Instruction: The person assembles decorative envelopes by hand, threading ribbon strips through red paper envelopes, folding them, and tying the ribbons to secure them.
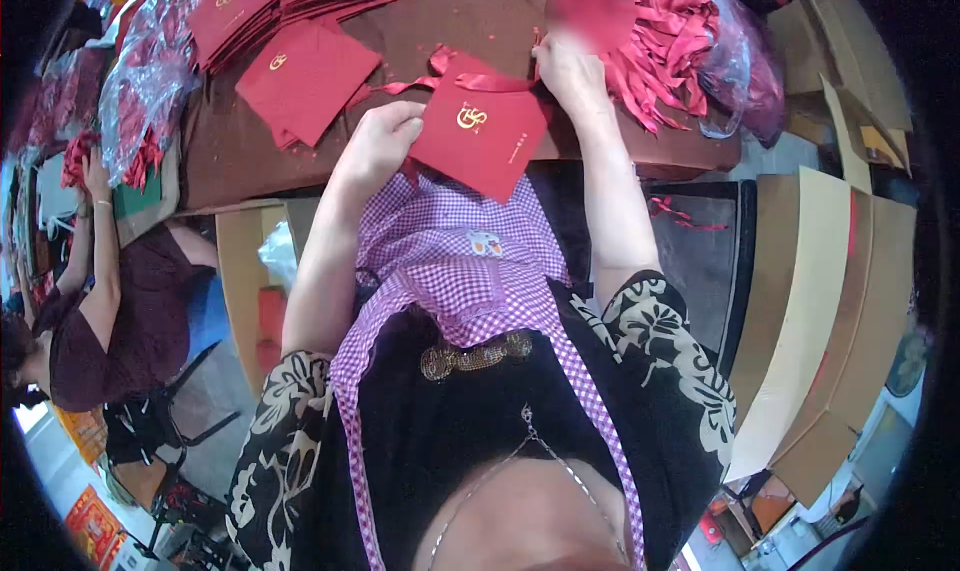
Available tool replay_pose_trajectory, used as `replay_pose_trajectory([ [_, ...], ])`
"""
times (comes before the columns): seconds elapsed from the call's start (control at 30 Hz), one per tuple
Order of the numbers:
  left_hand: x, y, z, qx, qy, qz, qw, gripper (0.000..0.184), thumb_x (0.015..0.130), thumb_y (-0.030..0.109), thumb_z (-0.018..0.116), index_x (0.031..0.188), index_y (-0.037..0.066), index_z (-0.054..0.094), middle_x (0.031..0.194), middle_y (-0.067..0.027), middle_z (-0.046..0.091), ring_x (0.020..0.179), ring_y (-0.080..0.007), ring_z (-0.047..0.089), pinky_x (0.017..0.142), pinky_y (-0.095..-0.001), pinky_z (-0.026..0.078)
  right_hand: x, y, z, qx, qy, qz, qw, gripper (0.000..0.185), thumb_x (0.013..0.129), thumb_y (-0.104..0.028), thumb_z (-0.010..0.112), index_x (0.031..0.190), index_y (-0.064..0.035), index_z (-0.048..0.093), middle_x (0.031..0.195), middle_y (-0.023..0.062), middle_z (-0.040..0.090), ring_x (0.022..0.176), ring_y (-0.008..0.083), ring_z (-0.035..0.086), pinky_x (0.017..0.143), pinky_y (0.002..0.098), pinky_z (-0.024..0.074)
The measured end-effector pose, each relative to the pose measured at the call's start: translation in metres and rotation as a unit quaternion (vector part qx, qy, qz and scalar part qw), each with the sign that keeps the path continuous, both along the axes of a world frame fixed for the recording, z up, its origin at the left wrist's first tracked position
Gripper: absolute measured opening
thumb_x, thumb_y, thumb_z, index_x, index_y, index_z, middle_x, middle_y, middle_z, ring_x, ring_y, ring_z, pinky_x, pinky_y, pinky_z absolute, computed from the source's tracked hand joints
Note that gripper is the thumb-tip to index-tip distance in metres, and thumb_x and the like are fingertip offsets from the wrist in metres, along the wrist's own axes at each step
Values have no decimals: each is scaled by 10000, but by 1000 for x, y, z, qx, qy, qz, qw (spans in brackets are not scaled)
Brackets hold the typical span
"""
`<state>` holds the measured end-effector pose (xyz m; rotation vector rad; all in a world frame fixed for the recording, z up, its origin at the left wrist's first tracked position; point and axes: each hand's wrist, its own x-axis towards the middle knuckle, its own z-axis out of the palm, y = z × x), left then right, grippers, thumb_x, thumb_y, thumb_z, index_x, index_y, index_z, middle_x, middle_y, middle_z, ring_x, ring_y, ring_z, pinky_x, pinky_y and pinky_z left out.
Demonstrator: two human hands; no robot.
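My left hand is closed on the left edge of a flat red card-like piece with a gold emblem and small gold lettering. The piece is tilted, above my lap at the table's near edge. A shiny red ribbon runs across its upper part towards my right hand. The fingers of that hand are pinched together at the ribbon's right end, just left of a big heap of red ribbons. Part of the ribbon's path behind the piece is hidden.
Stacks of similar red pieces lie on the brown-covered table. Clear plastic bags of red ribbon sit to the left. Cardboard boxes stand at right. A co-worker sits at left, one hand on red ribbons.
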<state>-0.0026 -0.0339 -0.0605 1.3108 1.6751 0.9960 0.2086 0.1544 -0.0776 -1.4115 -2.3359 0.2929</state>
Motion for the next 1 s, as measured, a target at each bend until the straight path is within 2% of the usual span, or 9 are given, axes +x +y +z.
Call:
replay_pose_trajectory([
  [0.03, 1, -5, 5, -35, -35, 5, 999, 288, 858, 80, 524, 1082, -82, 605, 982, -166, 676, 923, -207, 635, 842, -302, 471, -2, -3, 2, -13, -14, 22, 1000, 261, 825, -246, 608, 868, 12, 610, 848, 233, 650, 856, 389, 636, 750, 477, 502],
  [0.13, 0, 0, 7, -49, -107, 24, 993, 277, 862, 60, 515, 1084, -75, 611, 960, -134, 678, 912, -174, 624, 833, -292, 472, 0, -1, 9, -43, 239, 39, 969, 209, 827, -181, 629, 844, 24, 591, 806, 214, 643, 776, 342, 648, 708, 396, 511],
  [0.17, -1, 1, 7, -46, -113, 23, 992, 281, 863, 56, 508, 1092, -71, 610, 946, -121, 677, 901, -161, 618, 827, -286, 472, 3, 5, 2, -38, 296, 61, 952, 135, 840, -105, 643, 919, -1, 610, 779, 61, 638, 718, 118, 597, 672, 241, 473],
  [0.27, 1, 5, 10, -39, -63, 22, 997, 283, 864, 57, 500, 1091, -68, 611, 940, -126, 678, 899, -168, 622, 825, -290, 472, -1, -29, 42, -294, 509, 111, 801, 137, 852, -57, 614, 979, -6, 610, 826, 27, 631, 753, 98, 602, 701, 228, 487],
  [0.37, 1, 11, 0, -3, -50, 25, 998, 282, 862, 66, 496, 1084, -60, 615, 922, -148, 679, 887, -170, 629, 815, -294, 475, -6, -67, 54, -308, 403, 175, 844, 177, 856, -42, 599, 1028, -10, 628, 862, 30, 639, 767, 90, 602, 720, 227, 492],
  [0.47, 5, 14, -7, 7, -57, 33, 998, 280, 863, 76, 501, 1080, -57, 616, 910, -159, 679, 875, -175, 633, 809, -298, 479, -19, -94, 40, -325, 371, 226, 840, 105, 846, -46, 612, 933, 6, 638, 897, 25, 638, 822, 107, 593, 761, 245, 480],
  [0.6, 12, 14, 2, 13, -15, 54, 998, 275, 866, 87, 512, 1077, -54, 618, 910, -166, 681, 877, -194, 642, 807, -311, 484, -30, -103, 23, -227, 308, 228, 895, 105, 824, -70, 628, 909, -10, 622, 839, 79, 620, 800, 162, 605, 754, 295, 462],
  [0.67, 10, 14, -3, 25, -3, 50, 998, 272, 870, 101, 528, 1079, -47, 620, 926, -188, 680, 895, -224, 652, 812, -325, 487, -30, -103, 20, -63, 205, 253, 943, 103, 821, -104, 624, 882, -23, 609, 849, 113, 626, 779, 238, 609, 755, 348, 437],
  [1.0, 14, 14, -3, 14, 15, 67, 998, 261, 867, 119, 538, 1074, -7, 634, 963, -203, 668, 930, -291, 655, 834, -361, 490, -33, -105, 33, -6, 150, 259, 954, 106, 813, -123, 622, 805, -39, 558, 704, 126, 615, 662, 298, 589, 696, 386, 417],
])
